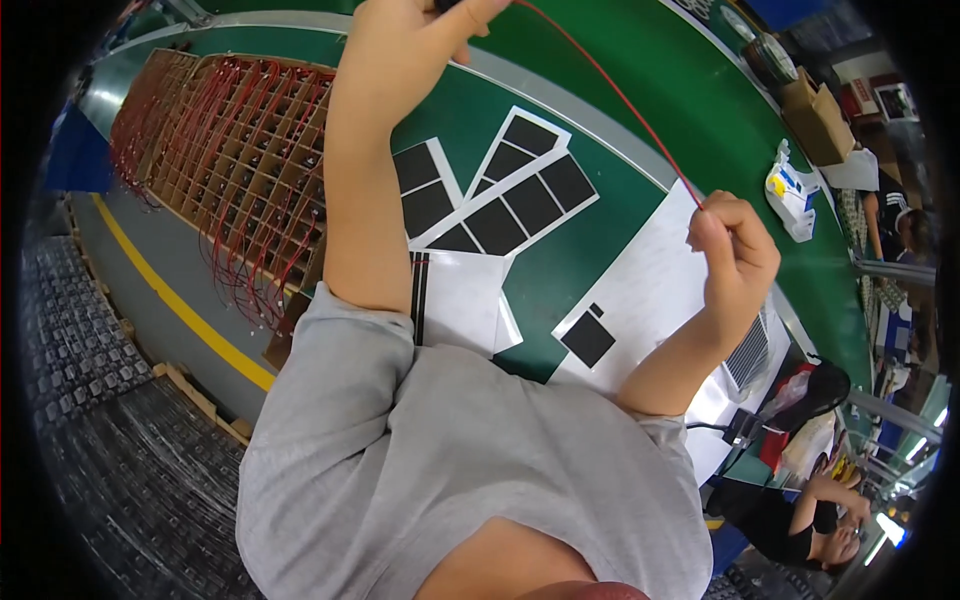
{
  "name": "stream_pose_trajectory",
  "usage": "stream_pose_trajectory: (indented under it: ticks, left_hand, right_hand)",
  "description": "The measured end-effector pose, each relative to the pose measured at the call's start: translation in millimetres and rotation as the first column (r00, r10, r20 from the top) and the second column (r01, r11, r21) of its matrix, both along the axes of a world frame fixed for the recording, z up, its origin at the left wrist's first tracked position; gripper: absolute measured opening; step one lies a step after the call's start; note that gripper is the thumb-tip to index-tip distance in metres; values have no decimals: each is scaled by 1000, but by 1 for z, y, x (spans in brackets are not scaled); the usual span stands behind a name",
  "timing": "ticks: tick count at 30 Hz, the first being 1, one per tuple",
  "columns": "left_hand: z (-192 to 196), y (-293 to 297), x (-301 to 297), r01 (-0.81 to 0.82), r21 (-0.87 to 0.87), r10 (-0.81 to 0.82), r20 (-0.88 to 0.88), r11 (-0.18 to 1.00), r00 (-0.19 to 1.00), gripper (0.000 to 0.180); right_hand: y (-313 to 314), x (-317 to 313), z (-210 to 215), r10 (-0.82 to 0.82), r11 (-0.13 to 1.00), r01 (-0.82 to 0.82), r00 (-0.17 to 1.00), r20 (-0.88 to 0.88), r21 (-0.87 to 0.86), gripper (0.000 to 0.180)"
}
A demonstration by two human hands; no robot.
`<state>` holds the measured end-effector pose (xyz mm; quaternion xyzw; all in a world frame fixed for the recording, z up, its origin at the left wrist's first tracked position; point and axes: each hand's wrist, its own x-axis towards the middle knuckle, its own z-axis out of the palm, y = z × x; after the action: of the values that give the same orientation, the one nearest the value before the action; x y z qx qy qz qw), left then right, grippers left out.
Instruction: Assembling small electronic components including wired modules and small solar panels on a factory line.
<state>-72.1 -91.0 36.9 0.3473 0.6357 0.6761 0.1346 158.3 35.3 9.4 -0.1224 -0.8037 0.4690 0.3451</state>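
Note:
A thin red wire (640, 117) runs in a slight curve between my two hands. My left hand (415, 50) is raised at the top edge, its fingers closed around a small black part that is mostly cut off by the picture's edge. From beside that hand the wire leads down to the right. Over the right side of the bench, my right hand (738, 245) pinches the wire's other end between thumb and fingers. Between my arms lie white strips with black squares (502, 222). A loose black square (588, 340) rests on white paper (640, 285).
Cardboard dividers (250, 130) full of parts with red wires stand at the left. Black trays (85, 320) lie at the lower left. A white and yellow object (792, 190) and a cardboard box (815, 115) are at the right. Another person (800, 520) sits at lower right.

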Motion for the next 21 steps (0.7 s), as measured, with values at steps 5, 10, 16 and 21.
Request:
stream_pose_trajectory:
  ticks: [5,10,16,21]
  left_hand:
    - [-6,-4,-18,-117,217,132,-58,969,990,13]
    - [5,-10,-17,-103,239,115,-36,966,993,11]
    - [7,-19,-15,-10,333,3,22,943,1000,28]
    - [-10,-17,-18,56,214,-36,-95,975,995,27]
  right_hand:
    - [-5,-17,-12,59,978,-101,974,-220,-184,18]
    - [15,-55,-47,-101,982,120,986,136,-143,22]
    - [14,-71,-139,-246,881,78,918,311,467,27]
    - [7,-64,-148,-301,836,110,912,281,537,28]
